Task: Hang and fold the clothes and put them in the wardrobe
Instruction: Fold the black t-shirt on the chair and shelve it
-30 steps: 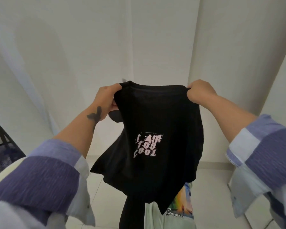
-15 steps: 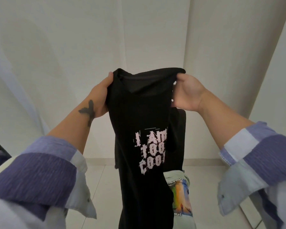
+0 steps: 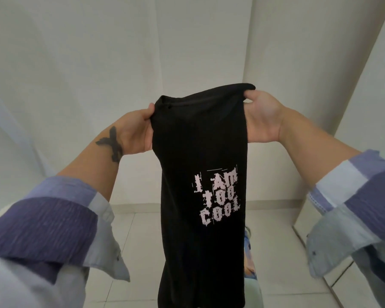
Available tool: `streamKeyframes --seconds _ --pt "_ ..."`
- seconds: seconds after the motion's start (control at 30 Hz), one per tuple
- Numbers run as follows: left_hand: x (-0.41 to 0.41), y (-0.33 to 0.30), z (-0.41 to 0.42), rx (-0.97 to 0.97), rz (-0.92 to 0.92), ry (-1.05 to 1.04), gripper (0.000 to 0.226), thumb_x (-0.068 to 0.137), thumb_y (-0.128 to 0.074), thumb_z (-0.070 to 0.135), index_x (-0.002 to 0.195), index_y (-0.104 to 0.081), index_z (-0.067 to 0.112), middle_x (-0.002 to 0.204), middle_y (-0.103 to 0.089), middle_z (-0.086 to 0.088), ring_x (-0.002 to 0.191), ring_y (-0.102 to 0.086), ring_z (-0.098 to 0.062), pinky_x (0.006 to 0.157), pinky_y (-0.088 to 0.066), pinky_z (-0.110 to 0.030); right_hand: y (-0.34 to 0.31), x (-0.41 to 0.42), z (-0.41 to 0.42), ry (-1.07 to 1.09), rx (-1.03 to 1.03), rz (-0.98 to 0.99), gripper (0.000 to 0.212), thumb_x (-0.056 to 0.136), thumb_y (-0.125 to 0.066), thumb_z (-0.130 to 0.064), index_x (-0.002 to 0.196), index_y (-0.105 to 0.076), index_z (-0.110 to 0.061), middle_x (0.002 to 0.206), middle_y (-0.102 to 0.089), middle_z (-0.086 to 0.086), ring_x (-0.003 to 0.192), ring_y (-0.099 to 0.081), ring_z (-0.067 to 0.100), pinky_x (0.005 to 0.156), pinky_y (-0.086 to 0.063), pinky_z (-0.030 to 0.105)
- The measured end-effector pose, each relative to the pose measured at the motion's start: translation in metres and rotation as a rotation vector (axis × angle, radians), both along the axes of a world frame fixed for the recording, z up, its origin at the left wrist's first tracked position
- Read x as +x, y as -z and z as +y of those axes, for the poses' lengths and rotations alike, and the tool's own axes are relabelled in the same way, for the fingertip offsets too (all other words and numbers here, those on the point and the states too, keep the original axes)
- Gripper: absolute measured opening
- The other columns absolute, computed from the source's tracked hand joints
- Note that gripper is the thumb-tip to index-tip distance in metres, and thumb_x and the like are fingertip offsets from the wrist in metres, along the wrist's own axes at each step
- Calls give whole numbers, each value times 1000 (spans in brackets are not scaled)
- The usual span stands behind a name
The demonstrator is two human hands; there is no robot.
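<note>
A black T-shirt (image 3: 193, 152) with pale pink lettering hangs straight down in front of me, folded lengthwise into a narrow strip. My left hand (image 3: 136, 130) grips its top left edge near the collar, thumb over the cloth. My right hand (image 3: 261, 117) holds the top right edge, palm towards me, fingers curled behind the fabric. The shirt's lower end runs out of the bottom of the view. Behind its right side shows a sliver of a light garment (image 3: 250, 258) with a colourful print, mostly hidden.
White wardrobe doors (image 3: 98, 63) fill the background, with a vertical seam above the shirt. A pale tiled floor (image 3: 138, 241) lies below. A white panel (image 3: 369, 96) stands at the right.
The shirt has gone from spread wide to a narrow lengthwise fold. My hands came closer together, and the sleeve that hung out behind on the right is now tucked in.
</note>
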State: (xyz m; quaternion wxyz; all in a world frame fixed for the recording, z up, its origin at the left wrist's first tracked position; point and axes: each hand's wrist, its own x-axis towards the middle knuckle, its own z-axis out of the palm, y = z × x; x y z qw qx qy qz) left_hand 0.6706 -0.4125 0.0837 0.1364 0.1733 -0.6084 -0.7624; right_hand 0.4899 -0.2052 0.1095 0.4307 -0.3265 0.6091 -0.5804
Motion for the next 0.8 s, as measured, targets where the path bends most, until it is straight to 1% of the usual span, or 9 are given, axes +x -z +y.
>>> streamKeyframes --seconds 0.07,0.13,0.23,0.3,0.37,0.43,0.57,0.7,0.8 --pt "-16 11 -8 22 -16 4 55 101 -19 48 126 -55 15 109 -71 -6 92 -71 -21 65 -58 -31 16 -6 -14 79 14 -41 60 96 -22 -53 107 -65 -13 115 -67 12 107 -62 32 88 -48 44" --pt "-37 17 -15 10 -35 -5 56 98 -28 53 128 -55 15 119 -67 -8 103 -67 -22 72 -57 -33 28 -14 -31 171 -34 -111 59 97 -21 -52 112 -62 -12 119 -64 14 109 -60 32 87 -48 43" --pt "-66 14 -25 -37 -12 -18 55 90 -50 53 127 -57 14 122 -65 -6 109 -64 -21 87 -52 -34 35 -29 -56 272 -199 -210 58 97 -24 -50 120 -60 -10 124 -62 16 116 -57 33 103 -41 45" --pt "-81 5 -29 -59 40 -23 53 88 -56 49 125 -58 12 120 -66 -7 108 -65 -22 91 -51 -36 33 -38 -64 305 -308 -265 59 96 -26 -51 128 -56 -12 129 -59 15 119 -56 34 108 -36 48" --pt "-91 -3 -28 -70 77 -19 50 88 -58 45 124 -58 11 117 -68 -7 107 -65 -23 91 -52 -36 31 -44 -65 331 -378 -297 61 95 -26 -52 132 -54 -13 134 -56 15 122 -54 34 109 -35 49" --pt "-95 -6 -26 -61 98 -4 47 89 -57 42 125 -58 10 116 -68 -7 106 -66 -24 89 -52 -36 33 -48 -62 331 -419 -311 61 93 -27 -54 130 -55 -14 136 -54 14 123 -54 34 109 -34 49" --pt "-90 13 -15 -19 44 47 44 90 -56 38 124 -59 10 116 -69 -7 105 -66 -24 85 -53 -36 58 -44 -48 313 -424 -367 62 92 -30 -56 136 -50 -17 142 -48 11 129 -48 33 111 -31 47" --pt "-76 64 12 60 -75 49 39 91 -55 37 120 -61 11 107 -72 -6 96 -69 -22 75 -55 -33 110 -26 -22 319 -340 -419 57 94 -27 -53 128 -54 -16 140 -51 12 126 -51 33 108 -36 46" --pt "-59 125 41 128 -167 30 40 90 -56 36 124 -60 13 108 -71 -5 96 -69 -22 76 -55 -33 170 -6 -2 307 -242 -487 59 95 -25 -51 131 -55 -15 131 -59 12 121 -54 34 102 -41 46"
